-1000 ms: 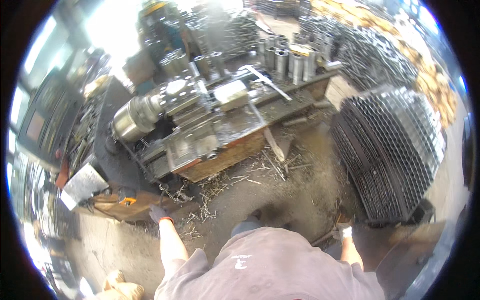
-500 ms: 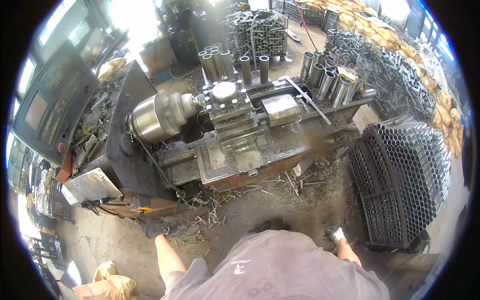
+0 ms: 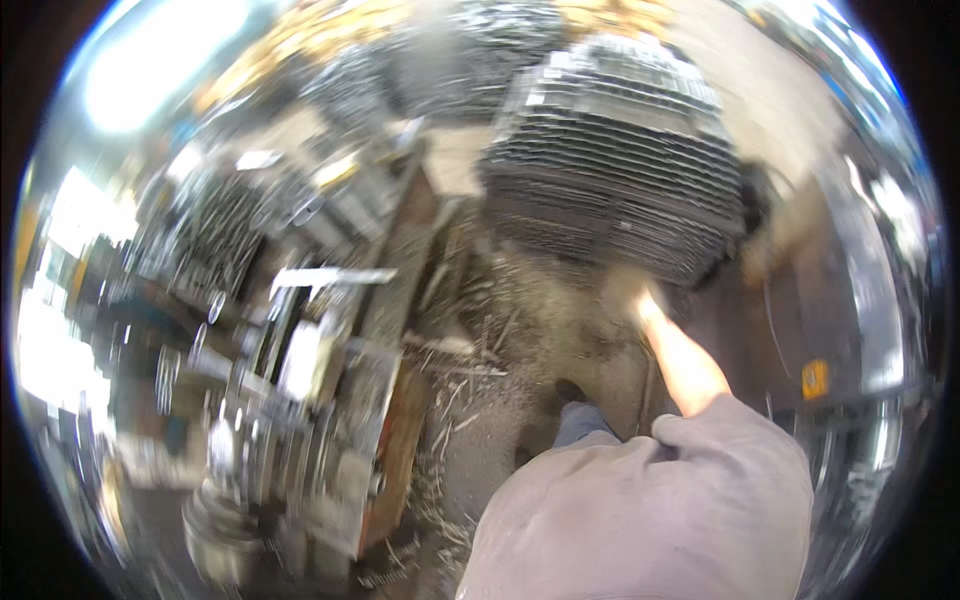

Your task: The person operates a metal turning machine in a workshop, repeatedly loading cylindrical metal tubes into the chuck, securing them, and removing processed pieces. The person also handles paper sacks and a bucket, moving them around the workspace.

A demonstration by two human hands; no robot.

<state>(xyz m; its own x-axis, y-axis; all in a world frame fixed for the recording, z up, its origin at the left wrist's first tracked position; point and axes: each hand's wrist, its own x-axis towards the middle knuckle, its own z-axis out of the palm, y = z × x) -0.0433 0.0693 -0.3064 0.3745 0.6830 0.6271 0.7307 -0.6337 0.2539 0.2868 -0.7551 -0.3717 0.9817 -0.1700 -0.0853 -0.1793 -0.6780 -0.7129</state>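
My right hand is stretched out ahead of my body, smeared by motion, so its fingers do not show clearly. It is nearest to the lower edge of a large stack of metal tubes in a dark rack. Whether it touches the rack I cannot tell. Of my left hand nothing shows. Over on the left lies the lathe, blurred, with its chuck at the lower left. A pale caliper-like bar rests on it.
Metal shavings litter the floor beside the lathe. Short upright tubes stand at the lathe's far end. Heaped metal parts fill the back. A dark panel with a yellow label is at the right.
My view has swung right, so the lathe now lies left and the tube rack is ahead. My right arm has reached toward the rack. My left hand has gone out of view.
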